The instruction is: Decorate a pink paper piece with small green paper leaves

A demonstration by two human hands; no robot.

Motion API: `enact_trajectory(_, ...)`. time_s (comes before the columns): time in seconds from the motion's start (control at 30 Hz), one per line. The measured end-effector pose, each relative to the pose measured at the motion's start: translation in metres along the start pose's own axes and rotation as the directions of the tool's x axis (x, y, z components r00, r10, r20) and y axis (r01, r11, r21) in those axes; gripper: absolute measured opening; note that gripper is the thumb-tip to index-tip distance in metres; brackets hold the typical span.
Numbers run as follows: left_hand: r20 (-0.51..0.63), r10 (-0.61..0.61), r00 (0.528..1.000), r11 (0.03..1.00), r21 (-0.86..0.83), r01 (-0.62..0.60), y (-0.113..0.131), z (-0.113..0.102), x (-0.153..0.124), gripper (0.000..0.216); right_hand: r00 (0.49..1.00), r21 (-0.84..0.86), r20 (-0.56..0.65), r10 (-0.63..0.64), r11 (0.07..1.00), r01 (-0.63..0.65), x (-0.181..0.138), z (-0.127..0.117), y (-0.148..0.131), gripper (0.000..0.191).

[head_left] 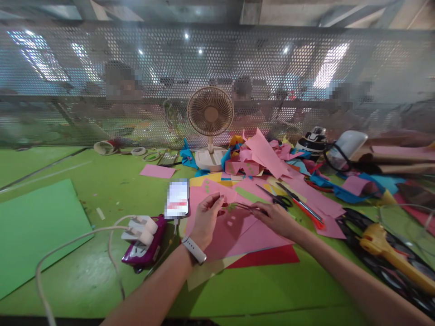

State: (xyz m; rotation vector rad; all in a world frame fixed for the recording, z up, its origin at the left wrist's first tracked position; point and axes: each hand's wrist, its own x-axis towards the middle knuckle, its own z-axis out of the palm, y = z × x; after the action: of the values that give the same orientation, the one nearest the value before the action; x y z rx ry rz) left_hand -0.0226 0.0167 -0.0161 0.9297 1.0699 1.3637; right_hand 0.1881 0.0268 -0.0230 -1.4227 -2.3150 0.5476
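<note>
My left hand (205, 219), a pale watch band on its wrist, is closed in a pinch over the pink paper sheets (234, 237). A small green paper piece (231, 207) is at its fingertips. From the other side, my right hand (273, 218) grips slim metal tweezers (243, 206), their tips meeting the green piece. Just beyond the right hand lie black scissors (282, 200) and a red utility knife (307, 212). A light green paper strip (249, 194) rests on the pink sheets. Whether the left fingers touch the tweezers is too small to tell.
A phone (177, 198) and a purple pouch with white plugs (142, 231) sit left, trailing a cable. Behind stand a small fan (210, 113) and heaped paper scraps (261, 154). A yellow glue gun (387, 249) lies right; a green sheet (41, 231) lies far left.
</note>
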Motion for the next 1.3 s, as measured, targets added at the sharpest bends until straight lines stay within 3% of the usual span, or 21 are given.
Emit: enact_trajectory(1.3,0.007,-0.006,1.000,1.000,0.005,0.006,0.0001,-0.0006,-0.0011,0.022,0.999,0.110,-0.044,0.009,0.994,-0.004,-0.0020,-0.0022,0.0079,0.029)
